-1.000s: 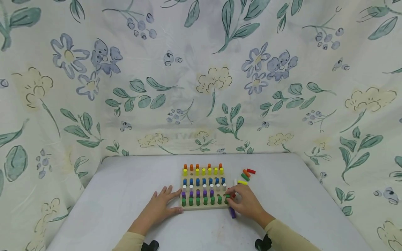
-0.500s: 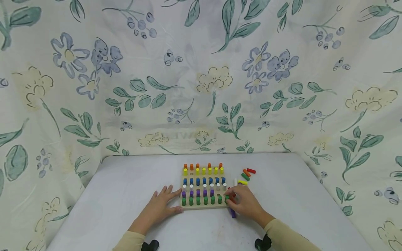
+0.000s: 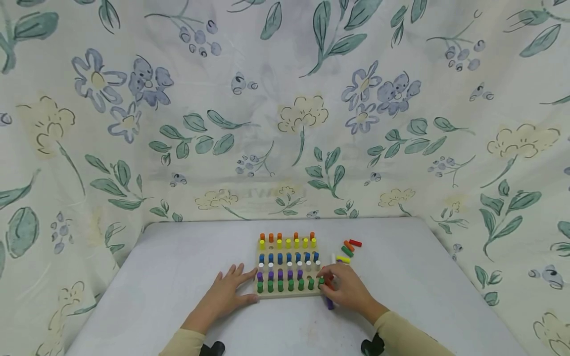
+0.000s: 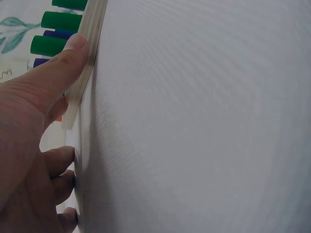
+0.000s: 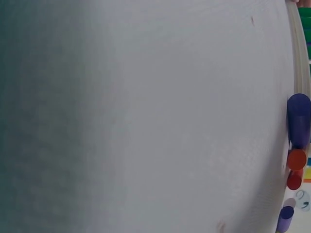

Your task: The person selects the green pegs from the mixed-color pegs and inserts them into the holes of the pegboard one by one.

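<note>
A wooden pegboard [image 3: 291,296] with rows of coloured pegs lies on the white table. My left hand [image 3: 231,288] rests at its left side, fingers spread, with the index fingertip by the left edge and the thumb at the front corner. In the left wrist view the thumb [image 4: 63,60] lies against the board's wooden edge, beside green pegs [image 4: 60,21]. At the front row's right end, my right hand [image 3: 347,287] pinches a green peg [image 3: 321,282] between thumb and fingers, upright over the board. The right wrist view does not show the right hand's fingers.
A purple peg [image 3: 329,304] lies below the right hand, close to the board. Loose red [image 3: 356,243], orange [image 3: 349,245], green [image 3: 347,251] and yellow pegs [image 3: 343,259] lie right of the board. A patterned cloth [image 3: 285,123] hangs behind the table.
The green peg's top sits slightly lower at the right hand's fingertips than a second ago. The left hand and the board keep their places.
</note>
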Demonstrator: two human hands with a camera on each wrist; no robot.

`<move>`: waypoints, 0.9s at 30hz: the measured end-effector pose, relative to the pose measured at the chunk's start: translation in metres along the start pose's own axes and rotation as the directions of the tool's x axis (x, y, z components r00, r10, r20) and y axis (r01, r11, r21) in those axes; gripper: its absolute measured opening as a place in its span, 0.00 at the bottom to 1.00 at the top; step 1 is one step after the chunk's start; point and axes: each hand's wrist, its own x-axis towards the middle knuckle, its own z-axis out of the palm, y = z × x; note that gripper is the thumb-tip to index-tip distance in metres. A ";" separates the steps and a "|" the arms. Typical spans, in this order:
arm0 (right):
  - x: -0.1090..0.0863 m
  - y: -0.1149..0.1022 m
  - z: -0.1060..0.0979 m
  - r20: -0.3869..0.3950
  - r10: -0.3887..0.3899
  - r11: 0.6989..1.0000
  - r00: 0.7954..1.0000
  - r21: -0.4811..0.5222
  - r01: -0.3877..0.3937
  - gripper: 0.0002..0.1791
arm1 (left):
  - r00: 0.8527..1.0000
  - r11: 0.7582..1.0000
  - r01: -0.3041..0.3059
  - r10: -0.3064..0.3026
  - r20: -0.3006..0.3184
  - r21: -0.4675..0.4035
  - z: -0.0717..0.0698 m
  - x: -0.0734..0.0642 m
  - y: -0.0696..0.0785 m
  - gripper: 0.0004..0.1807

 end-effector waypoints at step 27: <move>0.001 0.002 -0.004 -0.140 0.142 0.990 0.980 0.014 -0.141 0.11 | 1.000 1.000 0.004 -0.004 0.003 -0.006 0.001 0.000 -0.002 0.46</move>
